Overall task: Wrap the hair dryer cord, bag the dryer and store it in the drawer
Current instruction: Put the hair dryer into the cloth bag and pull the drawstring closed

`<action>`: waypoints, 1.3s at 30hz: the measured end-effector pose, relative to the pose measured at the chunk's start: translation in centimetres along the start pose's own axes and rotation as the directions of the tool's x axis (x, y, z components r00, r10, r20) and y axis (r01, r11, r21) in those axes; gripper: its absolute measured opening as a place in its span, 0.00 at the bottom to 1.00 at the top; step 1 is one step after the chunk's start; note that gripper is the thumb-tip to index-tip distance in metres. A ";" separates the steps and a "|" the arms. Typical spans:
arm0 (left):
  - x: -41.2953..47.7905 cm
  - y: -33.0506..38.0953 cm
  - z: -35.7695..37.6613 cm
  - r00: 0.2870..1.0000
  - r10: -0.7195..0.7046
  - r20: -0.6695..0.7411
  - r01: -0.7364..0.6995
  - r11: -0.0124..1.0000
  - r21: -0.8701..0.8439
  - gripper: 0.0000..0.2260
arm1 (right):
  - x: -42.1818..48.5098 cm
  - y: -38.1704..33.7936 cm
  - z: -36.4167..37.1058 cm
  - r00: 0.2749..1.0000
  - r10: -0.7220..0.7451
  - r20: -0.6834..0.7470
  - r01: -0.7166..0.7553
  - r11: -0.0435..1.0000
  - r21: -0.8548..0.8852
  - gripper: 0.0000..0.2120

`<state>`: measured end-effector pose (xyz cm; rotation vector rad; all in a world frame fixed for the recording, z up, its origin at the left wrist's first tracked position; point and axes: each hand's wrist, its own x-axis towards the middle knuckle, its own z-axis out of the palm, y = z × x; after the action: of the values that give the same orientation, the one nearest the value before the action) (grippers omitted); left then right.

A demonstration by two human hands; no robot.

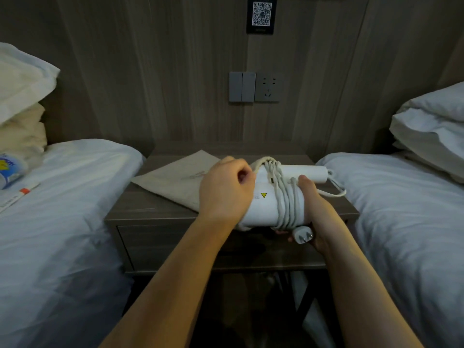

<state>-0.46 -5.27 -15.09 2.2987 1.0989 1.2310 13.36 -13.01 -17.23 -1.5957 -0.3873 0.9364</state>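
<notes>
A white hair dryer (263,207) lies across the front of the nightstand (150,209), its handle (303,172) pointing right. Its white cord (286,197) is wound in several turns around the barrel. My left hand (226,192) curls over the barrel's left end. My right hand (316,212) grips the right side, thumb on the coils, and holds the plug (302,237) at the lower edge. A beige cloth bag (175,179) lies flat on the nightstand behind my left hand. The drawer (155,244) in the nightstand front is closed.
Beds with white sheets flank the nightstand, with pillows (22,96) on the left and pillows (431,126) on the right. A printed packet (10,169) and a slim box (20,194) lie on the left bed. A switch and socket (254,87) sit on the wood wall.
</notes>
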 end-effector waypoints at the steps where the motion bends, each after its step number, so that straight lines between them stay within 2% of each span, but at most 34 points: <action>1: -0.1 0.2 0.4 0.998 0.058 -0.003 -0.058 0.998 0.030 0.05 | 0.0 -0.1 0.1 1.000 0.007 -0.001 -0.007 1.000 0.002 0.22; 5: -0.8 0.9 1.5 0.961 0.276 0.019 -0.276 0.961 0.030 0.05 | -0.3 -0.3 0.1 1.000 0.005 0.027 -0.005 1.000 -0.006 0.24; 8: -1.3 0.6 1.8 0.949 0.315 0.002 -0.315 0.949 0.005 0.04 | -0.6 -0.4 0.2 1.000 -0.005 0.022 0.005 1.000 0.003 0.24; 10: -1.6 0.2 1.7 0.960 0.278 -0.039 -0.279 0.960 -0.023 0.04 | -0.5 -0.2 0.3 0.999 -0.046 0.023 0.047 0.998 -0.036 0.28; 14: -1.6 0.3 1.0 0.988 -0.023 -0.151 -0.010 0.977 -0.211 0.03 | -0.6 0.1 0.7 0.994 -0.107 0.007 0.107 0.986 -0.129 0.34; 15: -1.4 0.5 1.0 0.987 -0.059 -0.152 0.023 0.973 -0.230 0.03 | -0.6 0.1 0.8 0.993 -0.118 0.001 0.117 0.984 -0.133 0.36; 17: -1.2 1.2 0.9 0.994 -0.033 -0.108 0.009 0.977 -0.214 0.03 | -0.5 0.1 1.1 0.993 -0.115 -0.005 0.114 0.983 -0.141 0.41; 18: -1.1 1.5 1.0 0.996 0.018 -0.091 -0.035 0.980 -0.196 0.03 | -0.4 0.1 1.2 0.993 -0.117 -0.006 0.115 0.984 -0.139 0.40; 21: -1.6 2.0 1.1 0.983 0.185 -0.021 -0.186 0.980 -0.076 0.04 | -0.1 0.2 1.5 0.991 -0.130 -0.037 0.126 0.987 -0.100 0.25; 24: -2.7 0.8 1.1 0.961 0.275 -0.001 -0.274 0.959 0.068 0.04 | 0.3 0.4 1.5 0.994 -0.096 -0.060 0.094 0.995 -0.029 0.26; 28: -5.2 -1.7 0.9 0.971 0.226 -0.080 -0.211 0.964 0.164 0.06 | -0.1 0.4 2.0 0.999 -0.028 0.019 0.025 0.991 0.130 0.26; 31: -6.1 -2.8 1.0 0.983 0.158 -0.090 -0.134 0.963 0.234 0.10 | -0.3 0.6 2.2 0.998 -0.014 0.068 0.000 0.977 0.215 0.27; 34: -6.1 -3.4 0.6 0.998 0.057 -0.015 -0.051 0.966 0.254 0.15 | -0.7 0.7 2.2 0.995 -0.024 0.099 -0.003 0.966 0.260 0.21; 36: -5.6 -3.6 0.0 0.997 -0.042 0.066 0.024 0.968 0.249 0.13 | -1.0 0.4 2.1 0.993 -0.012 0.117 -0.022 0.958 0.287 0.16; 39: -5.3 -4.0 -0.6 0.995 -0.039 0.087 0.017 0.970 0.243 0.12 | -1.4 -0.5 2.3 0.990 0.055 0.128 -0.095 0.938 0.332 0.19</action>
<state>-4.68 -6.65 -20.07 2.4794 1.3071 1.0186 10.95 -12.32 -16.25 -1.2520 -0.2315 1.0948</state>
